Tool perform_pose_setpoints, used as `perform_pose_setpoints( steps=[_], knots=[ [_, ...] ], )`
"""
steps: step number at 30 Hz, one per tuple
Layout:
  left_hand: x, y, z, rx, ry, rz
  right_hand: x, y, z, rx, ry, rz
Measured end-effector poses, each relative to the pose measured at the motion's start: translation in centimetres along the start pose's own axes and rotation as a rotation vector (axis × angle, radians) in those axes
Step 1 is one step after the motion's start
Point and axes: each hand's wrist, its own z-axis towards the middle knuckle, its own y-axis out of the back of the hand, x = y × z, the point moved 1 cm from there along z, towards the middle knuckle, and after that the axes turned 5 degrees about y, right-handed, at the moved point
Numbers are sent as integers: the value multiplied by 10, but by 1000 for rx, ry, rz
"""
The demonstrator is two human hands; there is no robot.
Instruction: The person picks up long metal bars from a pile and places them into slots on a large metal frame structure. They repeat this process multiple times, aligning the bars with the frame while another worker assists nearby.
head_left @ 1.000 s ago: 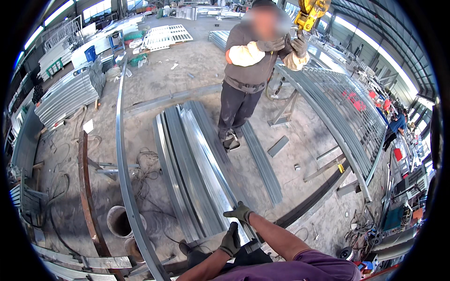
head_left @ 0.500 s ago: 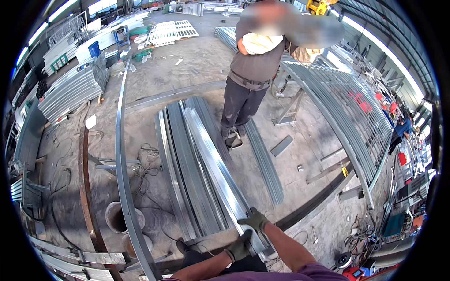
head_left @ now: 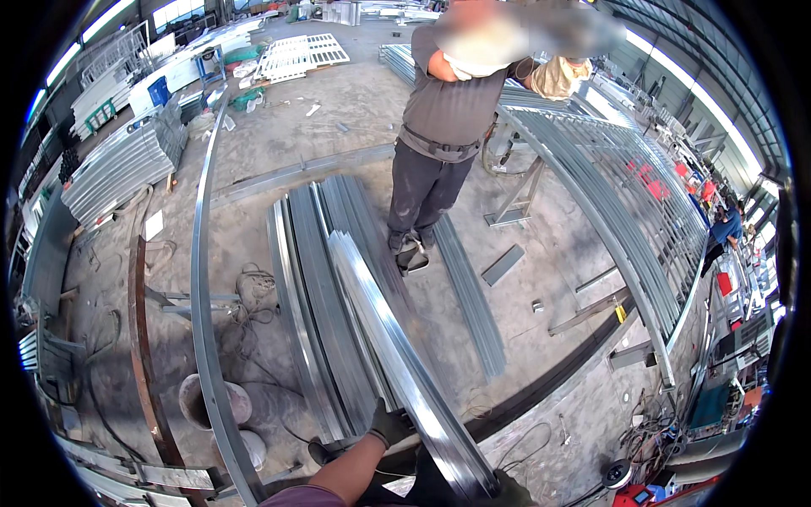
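A long shiny steel profile [head_left: 394,351] slants from the middle of the floor up to my body, over the stack below. My left hand [head_left: 390,425], in a dark glove, is closed on its left edge, with some fingers hidden beneath it. At the profile's near end, my right hand [head_left: 510,488] grips the right side, its fingers partly hidden by the metal. To the left, below the held piece, lies a stack of grey steel profiles [head_left: 314,253].
Beyond the stack stands a person [head_left: 439,127] in dark clothes. A long steel bar [head_left: 203,279] and a rusty beam [head_left: 142,338] run along the left, near a bucket [head_left: 196,401]. A rack of steel tubes [head_left: 604,211] stands right. Loose cables [head_left: 249,313] lie on the floor.
The held profile has come nearer to me, its far end drawn back along the stack. My left hand has shifted left along its edge; my right hand has dropped to the near end.
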Motion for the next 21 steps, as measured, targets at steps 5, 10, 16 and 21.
perform_pose_setpoints(
  steps=[5,10,16,21],
  knots=[
    [-42,6,33,105,-140,70,-26,-27,-38,-59,-73,-138],
    [-35,6,42,-23,-309,215,-46,-62,-60,-47,-178,-180],
    [-45,28,53,-16,-291,221,-55,-85,-78,-31,-237,-195],
    [-46,41,54,-87,-277,233,-58,-99,-89,-26,-263,-196]
  ],
)
